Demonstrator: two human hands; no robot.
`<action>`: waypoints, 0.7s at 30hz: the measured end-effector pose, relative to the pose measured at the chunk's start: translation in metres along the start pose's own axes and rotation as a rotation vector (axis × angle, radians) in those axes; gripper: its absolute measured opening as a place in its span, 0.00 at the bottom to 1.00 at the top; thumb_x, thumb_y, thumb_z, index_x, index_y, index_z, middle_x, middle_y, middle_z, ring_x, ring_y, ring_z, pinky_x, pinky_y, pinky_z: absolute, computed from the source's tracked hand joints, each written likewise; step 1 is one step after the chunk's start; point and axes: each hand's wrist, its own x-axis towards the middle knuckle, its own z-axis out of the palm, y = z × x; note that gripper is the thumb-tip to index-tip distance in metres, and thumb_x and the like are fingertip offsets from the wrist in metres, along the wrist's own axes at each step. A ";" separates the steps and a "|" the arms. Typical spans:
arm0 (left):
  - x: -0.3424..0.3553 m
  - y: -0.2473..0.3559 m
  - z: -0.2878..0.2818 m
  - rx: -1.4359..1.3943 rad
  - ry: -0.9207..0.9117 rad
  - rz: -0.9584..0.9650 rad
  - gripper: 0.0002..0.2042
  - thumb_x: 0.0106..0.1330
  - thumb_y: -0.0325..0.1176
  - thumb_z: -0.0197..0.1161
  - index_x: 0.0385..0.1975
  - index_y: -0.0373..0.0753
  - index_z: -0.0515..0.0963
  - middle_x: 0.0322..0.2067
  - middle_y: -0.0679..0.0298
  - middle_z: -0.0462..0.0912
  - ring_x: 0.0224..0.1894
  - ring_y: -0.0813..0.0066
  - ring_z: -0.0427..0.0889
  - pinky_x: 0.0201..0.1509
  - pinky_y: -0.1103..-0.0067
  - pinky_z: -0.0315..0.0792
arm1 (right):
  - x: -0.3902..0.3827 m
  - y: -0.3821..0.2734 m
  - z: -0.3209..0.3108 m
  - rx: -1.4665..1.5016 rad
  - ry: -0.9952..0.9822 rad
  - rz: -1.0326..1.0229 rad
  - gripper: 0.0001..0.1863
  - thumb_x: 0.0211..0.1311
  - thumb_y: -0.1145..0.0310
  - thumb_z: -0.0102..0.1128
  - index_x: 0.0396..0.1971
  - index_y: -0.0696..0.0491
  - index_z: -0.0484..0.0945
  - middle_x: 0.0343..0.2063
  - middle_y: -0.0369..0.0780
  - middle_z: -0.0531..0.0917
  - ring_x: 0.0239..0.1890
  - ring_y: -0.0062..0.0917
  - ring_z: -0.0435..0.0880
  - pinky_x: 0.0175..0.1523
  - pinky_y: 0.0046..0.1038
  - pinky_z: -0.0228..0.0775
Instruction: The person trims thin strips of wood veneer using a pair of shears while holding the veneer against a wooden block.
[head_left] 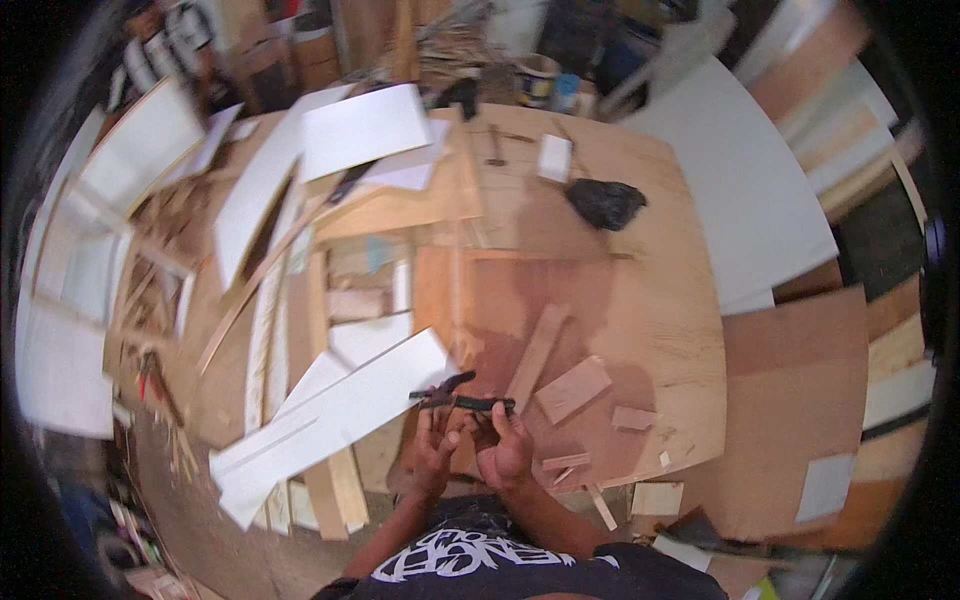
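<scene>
Close in front of my body, both hands are on a black spring clamp (pixel 485 404), with its two handles spread apart to the right. My left hand (pixel 435 455) has its fingers curled up against the jaw end. At the handle end, my right hand (pixel 506 455) pinches the lower handle between thumb and fingers. Some fingers are blurred or hidden. Just left of the clamp lies a long white board (pixel 340 415), set aslant over other pieces. A narrow wood strip (pixel 540 360) and a short reddish wood block (pixel 575 390) lie beyond my right hand.
The plywood worktop (pixel 670 260) carries a black plastic bag (pixel 606 203), a hammer (pixel 495 145) and a small white block (pixel 554 158). White panels (pixel 362 130) are stacked at the far left. Large sheets (pixel 740 180) lean at right. Another person (pixel 165 55) stands at the far left.
</scene>
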 end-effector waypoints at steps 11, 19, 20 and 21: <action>-0.259 0.146 -0.212 0.129 0.535 0.179 0.18 0.75 0.31 0.58 0.60 0.31 0.70 0.51 0.55 0.83 0.54 0.67 0.81 0.62 0.71 0.73 | -0.217 0.200 0.123 -0.031 -0.610 0.685 0.11 0.75 0.67 0.57 0.50 0.57 0.76 0.44 0.41 0.84 0.44 0.25 0.84 0.53 0.28 0.77; -0.415 0.239 -0.330 0.333 0.866 -0.056 0.19 0.75 0.38 0.58 0.57 0.30 0.76 0.49 0.60 0.84 0.52 0.74 0.80 0.58 0.76 0.72 | -0.337 0.304 0.268 -1.027 -1.555 -0.070 0.18 0.71 0.61 0.63 0.52 0.55 0.73 0.48 0.46 0.81 0.50 0.32 0.82 0.57 0.35 0.73; -0.422 0.238 -0.346 0.325 0.878 -0.065 0.19 0.75 0.38 0.58 0.57 0.30 0.76 0.49 0.60 0.84 0.52 0.74 0.80 0.58 0.76 0.72 | -0.346 0.321 0.277 -1.030 -1.562 -0.052 0.18 0.71 0.61 0.63 0.52 0.55 0.73 0.48 0.46 0.81 0.50 0.32 0.82 0.57 0.35 0.73; -0.424 0.234 -0.362 0.271 0.874 0.060 0.21 0.75 0.39 0.58 0.58 0.29 0.75 0.51 0.57 0.83 0.53 0.71 0.80 0.60 0.75 0.71 | -0.351 0.337 0.285 -1.005 -1.568 -0.058 0.18 0.71 0.60 0.62 0.53 0.55 0.73 0.49 0.46 0.81 0.52 0.33 0.82 0.59 0.36 0.71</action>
